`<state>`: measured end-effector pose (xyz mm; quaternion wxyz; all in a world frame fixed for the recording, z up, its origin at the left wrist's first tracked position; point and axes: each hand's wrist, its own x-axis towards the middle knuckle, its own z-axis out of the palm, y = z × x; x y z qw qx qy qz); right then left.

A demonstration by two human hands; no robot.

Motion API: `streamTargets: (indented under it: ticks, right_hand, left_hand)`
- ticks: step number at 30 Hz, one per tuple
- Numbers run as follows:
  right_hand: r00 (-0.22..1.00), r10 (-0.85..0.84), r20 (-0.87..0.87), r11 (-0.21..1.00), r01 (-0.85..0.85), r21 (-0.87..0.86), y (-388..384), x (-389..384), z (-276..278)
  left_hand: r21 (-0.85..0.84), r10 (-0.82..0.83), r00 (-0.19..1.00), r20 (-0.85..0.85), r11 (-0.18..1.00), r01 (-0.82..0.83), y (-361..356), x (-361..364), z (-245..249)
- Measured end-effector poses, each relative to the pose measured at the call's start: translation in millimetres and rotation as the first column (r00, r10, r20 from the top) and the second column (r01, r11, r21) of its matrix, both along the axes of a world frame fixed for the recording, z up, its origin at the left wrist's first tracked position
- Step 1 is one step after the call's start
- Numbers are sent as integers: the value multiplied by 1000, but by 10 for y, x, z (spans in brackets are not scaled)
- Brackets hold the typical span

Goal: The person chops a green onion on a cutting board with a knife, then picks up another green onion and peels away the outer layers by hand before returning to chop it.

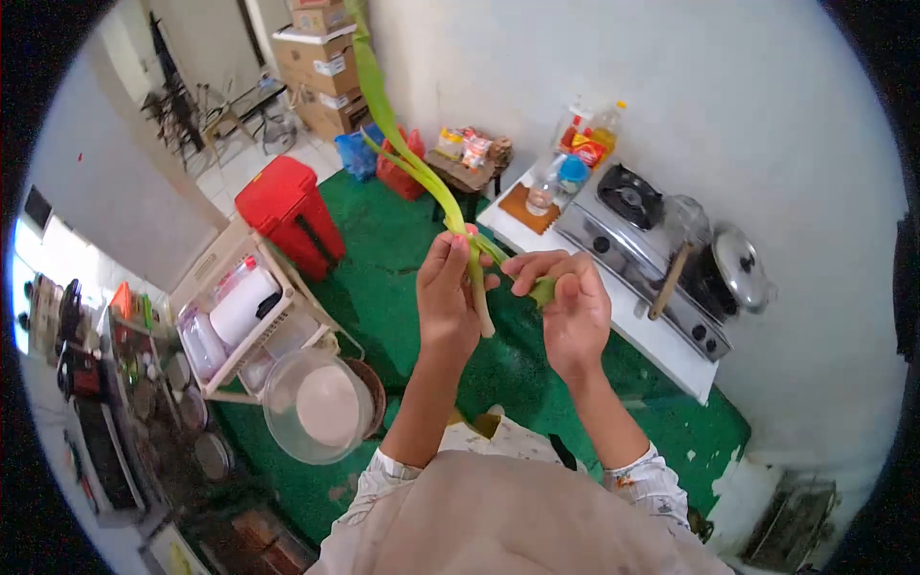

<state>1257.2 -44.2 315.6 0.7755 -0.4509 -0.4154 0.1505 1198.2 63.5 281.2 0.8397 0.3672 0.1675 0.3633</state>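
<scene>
Left forearm (422, 402) angles up toward 1 o'clock, bare to the wrist; left grip (448, 287) just left of center, fingers bent and closed in a pinch, tips toward 12; right forearm (609, 412) leans toward 11, also bare; right grip (578, 311) palm partly up, fingers curled toward 10, closed lightly; both wrists raised ahead of torso, grips near each other, not touching.

My leafy stalk (450, 206) is bright green, grading to cream at its lower end. The floor (383, 235) is deep green; the lidded bin (292, 216), red. My sleeve (647, 484) is white with a small scattered print in orange and dark tones. The gas stove (613, 244) is silver with black burners, the bench (661, 359) white, and the bottle cap (573, 169) blue.
</scene>
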Motion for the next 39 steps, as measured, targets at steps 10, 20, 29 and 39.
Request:
streamTargets:
  ticks: [10,20,29,39]
  right_hand:
    - [979,189,-73,981,-184,66,846,732,-286]
    - [960,265,-91,954,-275,-120,2033,1265,-636]
    - [897,-198,-394,963,104,-247,3259,2295,-544]
    - [995,75,-68,876,-98,-472,5819,2547,-783]
  left_hand:
    - [-252,317,929,193,931,-265,1023,434,-235]
    - [-485,476,815,331,827,-286,3250,806,-627]
    - [-124,663,748,-30,740,-661,4945,682,-591]
    - [95,738,651,-179,671,-735,5863,818,-618]
